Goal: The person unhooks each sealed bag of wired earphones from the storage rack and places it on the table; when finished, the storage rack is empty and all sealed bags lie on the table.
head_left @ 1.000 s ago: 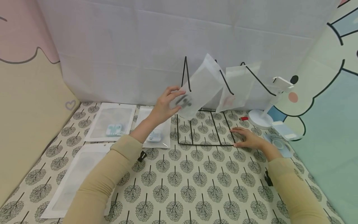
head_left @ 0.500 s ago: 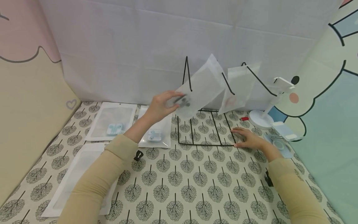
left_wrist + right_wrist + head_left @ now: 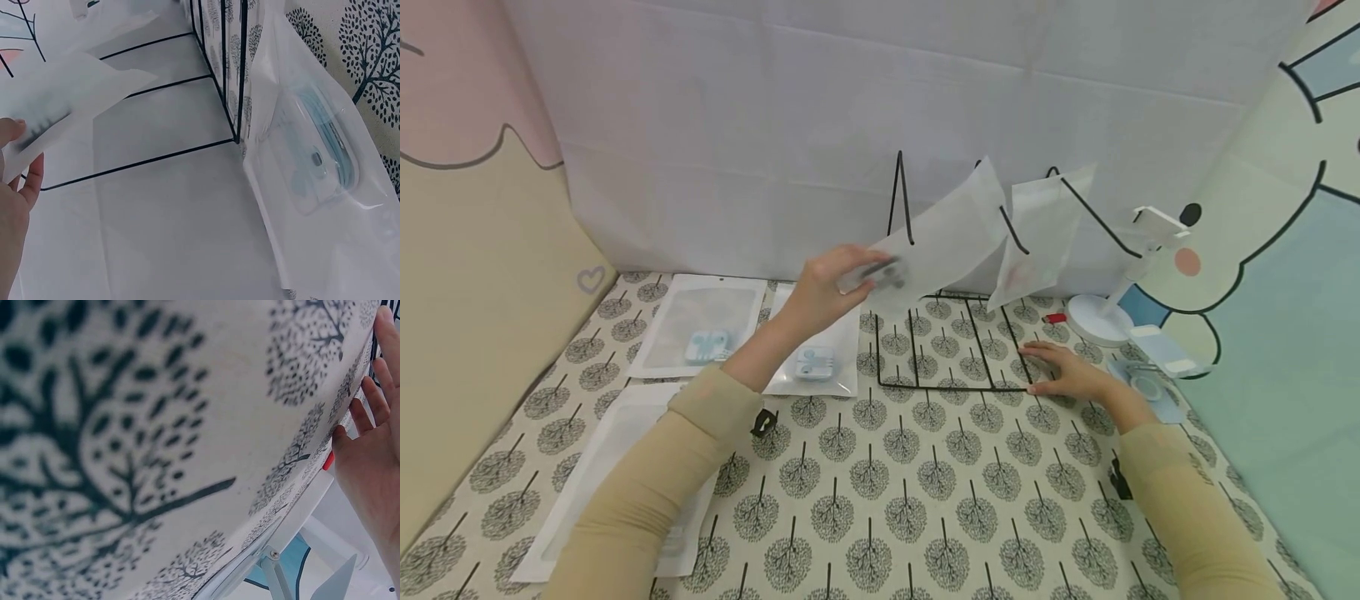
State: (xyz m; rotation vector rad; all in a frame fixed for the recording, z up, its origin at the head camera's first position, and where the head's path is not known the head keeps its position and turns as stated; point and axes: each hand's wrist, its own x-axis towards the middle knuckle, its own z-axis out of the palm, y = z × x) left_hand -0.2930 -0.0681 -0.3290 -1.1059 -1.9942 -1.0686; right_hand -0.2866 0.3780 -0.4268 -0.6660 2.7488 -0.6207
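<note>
**Frosted film, dark wire, matt cloth**

Seen from the head camera, the held pouch [image 3: 961, 237] at two o'clock looks like thin, translucent plastic with a frosted, matt face. At eight o'clock the flat pouch [image 3: 841, 335] is glossier plastic, its earphone case [image 3: 815, 364] clear and smooth. The rack [image 3: 917, 387] seems smooth, dark-coated metal wire; the white stand [image 3: 1097, 322], three o'clock, smooth plastic. Tablecloth [image 3: 917, 508], six o'clock: matt, woven cloth.

Screened-off tabletop work area, tree-print cloth [image 3: 917, 492], whitish backdrop [image 3: 790, 125], cartoon-print side panels [image 3: 1300, 350]
</note>
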